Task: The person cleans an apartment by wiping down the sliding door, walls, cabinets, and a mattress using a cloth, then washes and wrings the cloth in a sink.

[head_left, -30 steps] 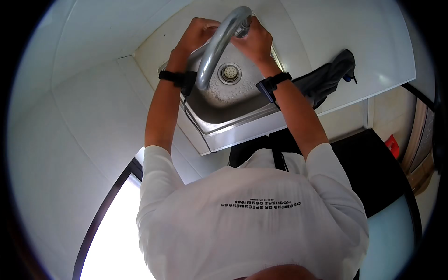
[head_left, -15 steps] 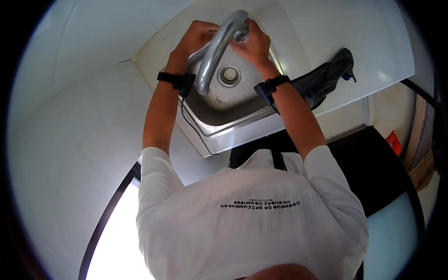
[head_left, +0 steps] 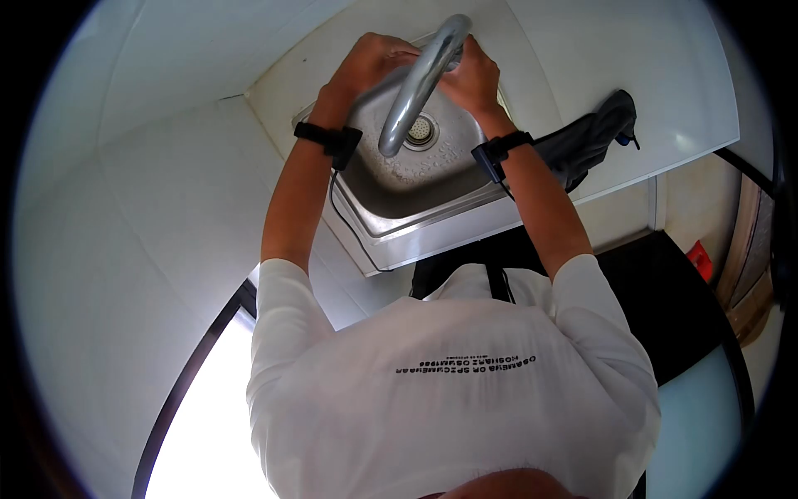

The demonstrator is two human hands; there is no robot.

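A curved chrome faucet [head_left: 424, 87] rises over the stainless steel sink [head_left: 395, 224], its spout toward me. My left hand [head_left: 372, 62] is at the far left rim, its fingers curled toward the faucet's base; the fingertips are partly hidden, and I cannot make out what they hold. On the other side, my right hand [head_left: 474, 79] is closed around the lower part of the faucet, with its fingers mostly out of sight. Both wrists carry black straps with small boxes. Drops of water lie around the round drain strainer [head_left: 422, 131].
A dark grey fabric item [head_left: 586, 137] lies on the white counter [head_left: 665, 100] right of the sink, beside my right forearm. A thin black cable [head_left: 349, 220] hangs from the left wrist box. A pale wall [head_left: 166, 183] stands close on the left.
The sink and faucet have shifted right in view, along with both hands. My left fingers are slightly nearer the faucet; my right hand stays at its base.
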